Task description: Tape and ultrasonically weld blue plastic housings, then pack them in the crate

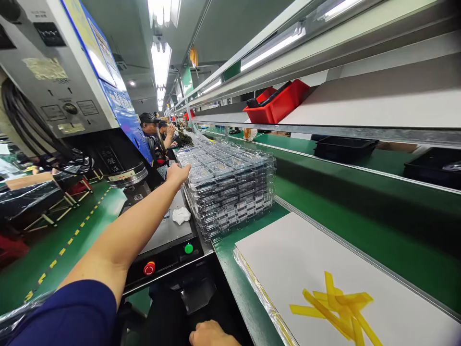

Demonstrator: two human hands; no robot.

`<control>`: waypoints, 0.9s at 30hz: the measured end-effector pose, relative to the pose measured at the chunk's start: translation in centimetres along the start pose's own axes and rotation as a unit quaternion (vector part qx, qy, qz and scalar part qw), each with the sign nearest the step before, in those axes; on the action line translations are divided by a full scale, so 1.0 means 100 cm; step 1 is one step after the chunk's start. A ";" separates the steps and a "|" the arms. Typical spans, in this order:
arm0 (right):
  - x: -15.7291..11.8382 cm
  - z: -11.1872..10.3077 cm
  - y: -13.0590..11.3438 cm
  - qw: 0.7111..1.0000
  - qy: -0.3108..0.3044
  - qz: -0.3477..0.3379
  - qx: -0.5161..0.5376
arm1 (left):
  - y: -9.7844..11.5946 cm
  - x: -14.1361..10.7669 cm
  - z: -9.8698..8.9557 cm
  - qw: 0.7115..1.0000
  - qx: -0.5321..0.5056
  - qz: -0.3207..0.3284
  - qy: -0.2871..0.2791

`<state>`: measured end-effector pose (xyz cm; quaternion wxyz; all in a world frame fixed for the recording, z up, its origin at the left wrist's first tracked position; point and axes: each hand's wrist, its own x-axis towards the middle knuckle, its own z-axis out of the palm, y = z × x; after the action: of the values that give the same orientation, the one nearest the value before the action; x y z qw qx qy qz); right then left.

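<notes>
My left arm stretches forward, and my left hand (177, 175) is at the near left edge of a tall stack of clear plastic trays (234, 192). Its fingers look curled and closed, and whatever they hold, if anything, is hidden from me. The top tray (219, 161) has rows of compartments. Low at the bottom edge, my right hand (212, 333) is over my lap with its fingers curled in; what is inside them does not show. A crumpled white cloth or tissue (181, 215) lies on the machine's metal base (173, 235), beside the stack.
The blue and grey machine (108, 81) looms at left, with a red button (149, 268) and a green button (188, 248). Yellow strips (338, 307) lie on white sheets (277, 245) at right. A red bin (277, 103) sits on the shelf. Co-workers (153, 129) sit farther along.
</notes>
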<state>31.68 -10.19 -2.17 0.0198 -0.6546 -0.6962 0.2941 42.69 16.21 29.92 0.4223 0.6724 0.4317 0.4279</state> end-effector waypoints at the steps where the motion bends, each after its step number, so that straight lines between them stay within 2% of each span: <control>1: 0.001 0.000 0.000 1.000 -0.010 0.004 -0.008 | -0.003 -0.007 -0.005 0.999 0.020 0.031 0.021; 3: 0.000 -0.001 -0.002 0.999 -0.025 0.015 -0.023 | -0.016 -0.026 -0.016 0.994 0.048 0.082 0.048; 5: -0.007 -0.006 -0.005 0.999 -0.024 0.029 -0.030 | -0.041 -0.052 -0.032 0.991 0.067 0.107 0.046; 7: -0.018 -0.014 -0.009 0.999 -0.016 0.032 -0.033 | -0.077 -0.083 -0.053 0.990 0.090 0.109 0.023; 9: -0.028 -0.024 -0.013 0.999 -0.014 0.018 -0.036 | -0.122 -0.118 -0.078 0.989 0.117 0.090 -0.013; 11: -0.034 -0.031 -0.017 0.999 -0.028 0.001 -0.035 | -0.170 -0.155 -0.109 0.988 0.143 0.047 -0.043; 13: -0.035 -0.034 -0.018 0.999 -0.039 -0.011 -0.023 | -0.212 -0.190 -0.145 0.985 0.167 -0.012 -0.049; 16: -0.028 -0.029 -0.015 0.998 -0.051 -0.034 -0.012 | -0.259 -0.238 -0.209 0.972 0.209 -0.106 -0.002; 19: -0.018 -0.020 -0.009 0.996 -0.077 -0.047 -0.020 | -0.288 -0.278 -0.277 0.945 0.254 -0.191 0.081; 22: -0.010 -0.007 0.000 0.993 -0.094 -0.062 -0.020 | -0.309 -0.316 -0.340 0.902 0.288 -0.275 0.164; 25: -0.006 0.006 0.011 0.993 -0.091 -0.075 -0.019 | -0.331 -0.353 -0.388 0.852 0.304 -0.367 0.215; 27: -0.004 0.014 0.018 0.993 -0.093 -0.074 -0.019 | -0.347 -0.377 -0.410 0.824 0.298 -0.426 0.226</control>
<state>32.73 -11.13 -4.01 -0.0355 -0.5713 -0.7469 0.3385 -13.26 -1.75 0.75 0.2326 0.3994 0.8648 0.1961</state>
